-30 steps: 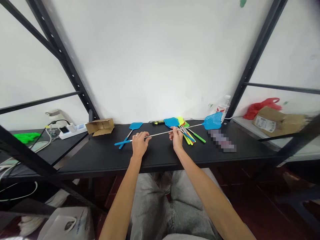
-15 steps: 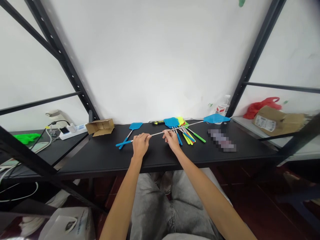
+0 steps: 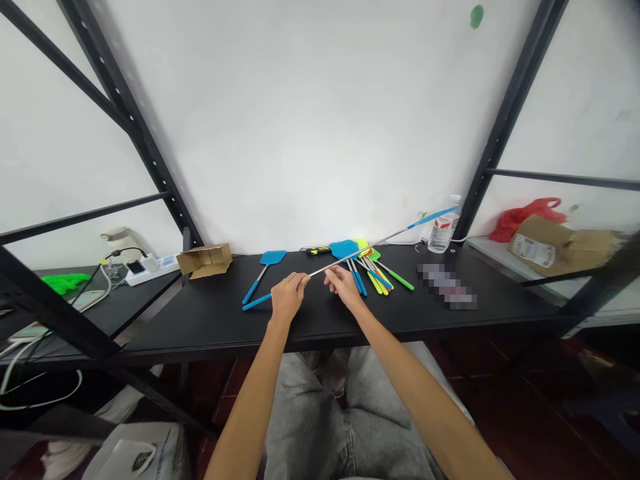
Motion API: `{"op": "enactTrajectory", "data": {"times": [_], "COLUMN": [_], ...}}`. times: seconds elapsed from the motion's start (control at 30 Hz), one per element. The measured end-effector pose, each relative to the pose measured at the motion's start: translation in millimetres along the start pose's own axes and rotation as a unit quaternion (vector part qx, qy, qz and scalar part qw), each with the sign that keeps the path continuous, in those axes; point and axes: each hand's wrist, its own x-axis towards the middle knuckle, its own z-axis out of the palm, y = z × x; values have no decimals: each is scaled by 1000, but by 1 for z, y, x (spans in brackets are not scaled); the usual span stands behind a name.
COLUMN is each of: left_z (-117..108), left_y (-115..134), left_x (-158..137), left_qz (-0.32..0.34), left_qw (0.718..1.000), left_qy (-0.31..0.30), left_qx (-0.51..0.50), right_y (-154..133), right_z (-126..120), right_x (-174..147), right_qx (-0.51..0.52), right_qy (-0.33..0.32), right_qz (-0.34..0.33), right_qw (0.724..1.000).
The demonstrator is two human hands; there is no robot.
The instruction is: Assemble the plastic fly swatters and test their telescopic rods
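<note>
My left hand (image 3: pixel 287 297) is closed around the blue-handled end of an extended fly swatter (image 3: pixel 383 241). Its thin metal shaft slants up to the right, and its blue head, seen nearly edge-on, overlaps a water bottle (image 3: pixel 440 233). Just under the shaft, my right hand (image 3: pixel 344 285) has its fingers loosely bent and slightly apart, with no clear grip on it. Behind that hand lies a pile of fly swatters with blue, yellow, red and green parts, one showing a green handle (image 3: pixel 401 278). Left of my hands rests a single blue fly swatter (image 3: pixel 273 257).
An open cardboard box (image 3: pixel 205 260) and a white power strip (image 3: pixel 153 270) are on the left. A black and yellow object (image 3: pixel 319 251) lies by the wall. Black metal posts flank the black table (image 3: pixel 200 327). Right, a red bag (image 3: pixel 525 217) sits behind a flattened carton (image 3: pixel 555 247).
The held fly swatter's head has risen and turned more edge-on, while its handle end has dropped. My right hand's fingers have loosened from the shaft. The view has shifted slightly.
</note>
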Motion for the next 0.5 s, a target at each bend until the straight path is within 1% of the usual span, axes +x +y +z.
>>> {"op": "enactTrajectory", "data": {"times": [0.03,0.1,0.17,0.2,0.23,0.4,0.5], "left_z": [1,2,2,2,1,-1,-1], "left_y": [0,-1,-1,-1,-1,1,2], "left_x": [0,0,0,0,0,1,2], "left_qz": [-2,-1,8,13,17,30,32], "left_qw": [1000,1000,1000,1000,1000,998,998], "left_qy": [-1,-4,-10,-12,-13,-11,-15], "left_qx": [0,-1,-6,-10,-16,-48,-49], "right_y": [-1,-1,-1,-1,0,3,5], "right_z": [-1,-3,-6,-6,-7,-7,-9], "right_x": [1,2,4,4,5,6,9], "right_qx": [22,69,110,125,134,144,157], "right_qy": [17,77,139,159,170,167,192], "right_qz": [5,4,-7,-10,-11,4,13], "right_qw": [1000,995,984,979,976,975,969]}}
